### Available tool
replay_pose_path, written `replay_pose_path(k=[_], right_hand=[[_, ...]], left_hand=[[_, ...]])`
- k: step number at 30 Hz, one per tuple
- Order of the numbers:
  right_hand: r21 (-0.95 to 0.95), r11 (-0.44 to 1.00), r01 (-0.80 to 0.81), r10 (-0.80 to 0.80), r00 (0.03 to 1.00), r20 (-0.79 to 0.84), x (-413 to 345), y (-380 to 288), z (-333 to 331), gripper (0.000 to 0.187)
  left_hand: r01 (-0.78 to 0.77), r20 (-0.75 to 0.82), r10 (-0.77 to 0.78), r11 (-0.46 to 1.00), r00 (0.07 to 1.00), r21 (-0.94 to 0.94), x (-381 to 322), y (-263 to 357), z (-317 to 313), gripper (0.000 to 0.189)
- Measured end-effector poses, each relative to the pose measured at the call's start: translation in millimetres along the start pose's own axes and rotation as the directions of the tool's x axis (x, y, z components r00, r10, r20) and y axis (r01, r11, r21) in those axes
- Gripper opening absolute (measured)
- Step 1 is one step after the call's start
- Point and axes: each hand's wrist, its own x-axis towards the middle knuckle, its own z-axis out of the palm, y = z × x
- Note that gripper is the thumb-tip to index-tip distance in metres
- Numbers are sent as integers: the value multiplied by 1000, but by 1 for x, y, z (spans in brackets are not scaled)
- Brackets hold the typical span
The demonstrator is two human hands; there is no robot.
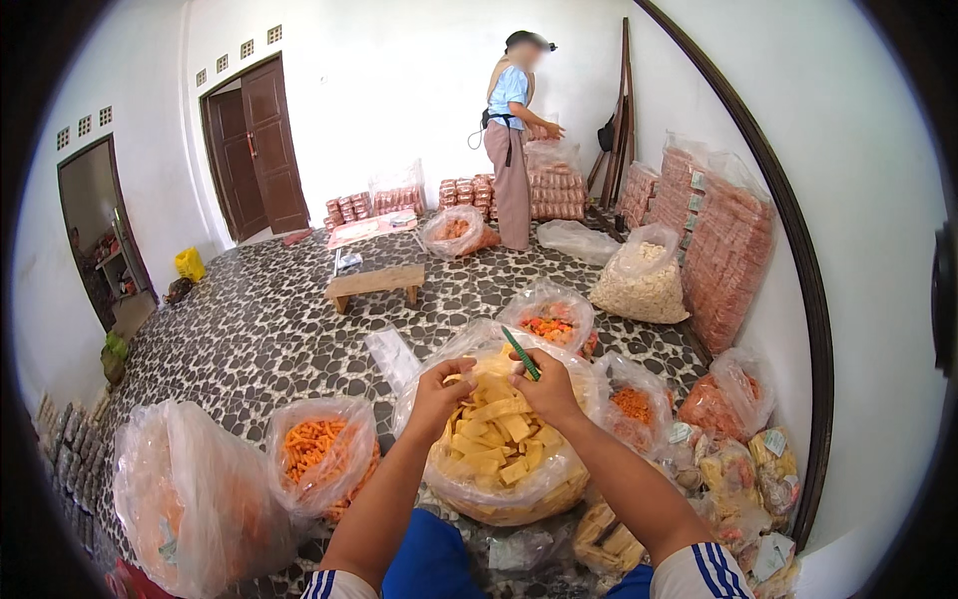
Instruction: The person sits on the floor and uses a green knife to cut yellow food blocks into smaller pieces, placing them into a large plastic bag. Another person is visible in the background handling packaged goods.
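A large clear plastic bag of flat yellow snack strips (498, 442) stands open between my forearms. Over its far part, my left hand (441, 393) has thumb and fingers curled towards each other at what may be thin clear plastic. Facing it, my right hand (545, 383) holds a green pen-like stick (521, 353) slanting up to the left, its thumb near the same spot. Beyond the hands sits an open bag of red and orange snacks (554, 323). Left of the yellow strips is a bag of orange snack sticks (318, 449).
A big filled plastic bag (198, 502) stands at lower left. Small packed bags (730, 479) lie at lower right. A low wooden bench (374, 281) is ahead, and a bag of pale snacks (642, 281) stands ahead right. A person (513, 135) stands by stacked packs (555, 191).
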Motion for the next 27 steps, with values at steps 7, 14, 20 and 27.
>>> replay_pose_path(k=[7,14,20,27], right_hand=[[-195,980,-22,-16,982,-188,1,-6,-9,25],[-152,986,64,-95,973,-208,-7,-23,-50,26],[349,916,-199,230,972,-50,-56,-53,-97,19],[569,763,-308,463,874,-148,-111,-45,-139,17]], left_hand=[[-237,-93,415,673,905,701,-4,9,-3,20],[-181,-147,202,973,968,141,-30,24,19,18],[-250,-63,251,968,966,19,-68,26,79,17],[-463,82,459,843,884,275,-126,8,147,15]])
